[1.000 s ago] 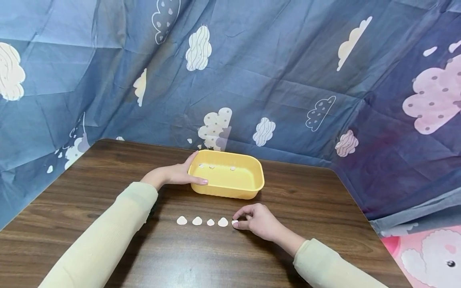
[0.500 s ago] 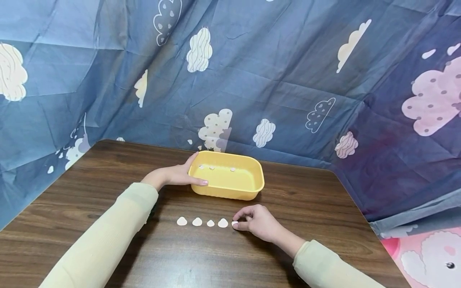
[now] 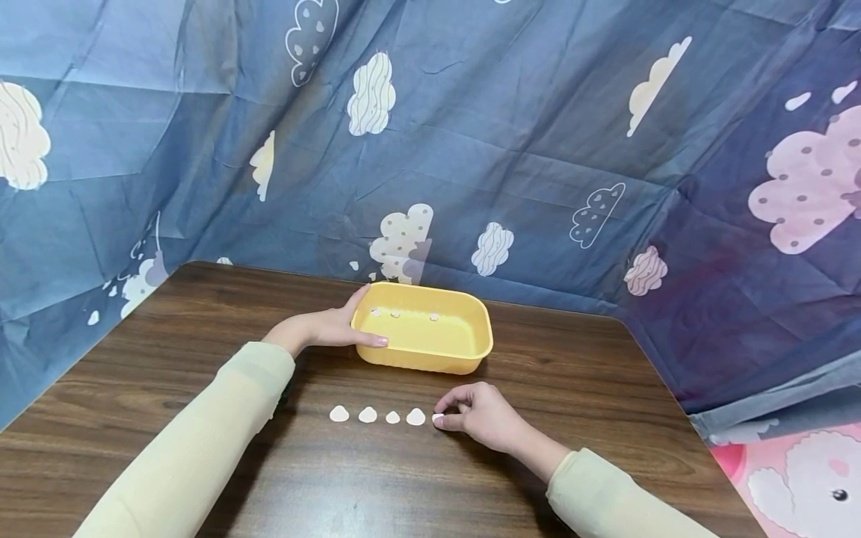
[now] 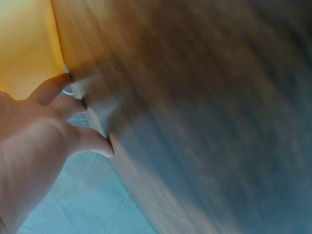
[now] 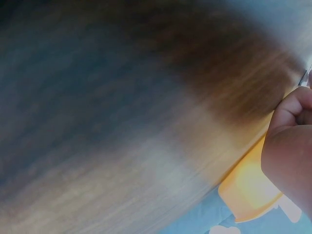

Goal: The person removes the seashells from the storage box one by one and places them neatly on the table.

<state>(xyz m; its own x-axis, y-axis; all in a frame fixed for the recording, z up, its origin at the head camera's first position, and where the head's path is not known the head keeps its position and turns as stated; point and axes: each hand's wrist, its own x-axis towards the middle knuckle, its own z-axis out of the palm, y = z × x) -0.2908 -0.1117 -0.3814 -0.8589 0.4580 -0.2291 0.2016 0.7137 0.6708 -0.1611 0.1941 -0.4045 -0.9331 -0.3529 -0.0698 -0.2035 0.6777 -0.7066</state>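
My left hand (image 3: 329, 326) grips the left end of a yellow plastic tub (image 3: 430, 362), its thumb along the front rim and a finger at the back corner. Other fingers (image 4: 90, 139) spread beside the tub in the left wrist view. In front of the tub, my right hand (image 3: 489, 418) pinches a small white seashell (image 3: 439, 420) between thumb and index finger, at the table surface. That piece is partly covered by the fingertips. To its left runs a row of several similar seashells (image 3: 367, 415), spaced apart. A few more small pieces (image 3: 395, 314) lie inside the tub.
The dark wood-grain table (image 3: 578, 388) reaches back to a blue cloud-print curtain (image 3: 430, 134) behind and on both sides. Something dark and green (image 3: 284, 396) shows partly beneath the left forearm. A pink cloth (image 3: 800, 478) hangs at the right.
Almost nothing differs. Both hands keep their places on the tub and the seashell; the head view has shifted only very slightly.
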